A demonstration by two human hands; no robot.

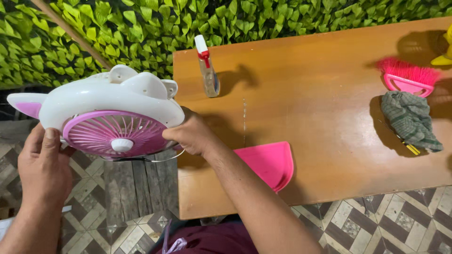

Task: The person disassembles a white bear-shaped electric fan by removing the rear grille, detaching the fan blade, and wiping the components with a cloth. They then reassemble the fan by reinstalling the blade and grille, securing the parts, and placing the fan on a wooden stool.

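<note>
Risk first: the fan [106, 113] hangs in the air off the left edge of the tabletop [320, 113], above the tiled floor [386, 221], held only at its rim. A slip on either side probably drops it; its thin wire loop underneath could snag.

Left hand [42, 164]: fingers curled closed on the fan's left rim, thumb up against the white housing. Right hand [190, 134]: closed on the right rim, fingertips hidden behind the shell.

On the tabletop: pink dustpan [266, 164] just right of the right forearm, spray bottle [207, 68] far side, pink brush [407, 77] and grey-green cloth [412, 120] well apart at right.
</note>
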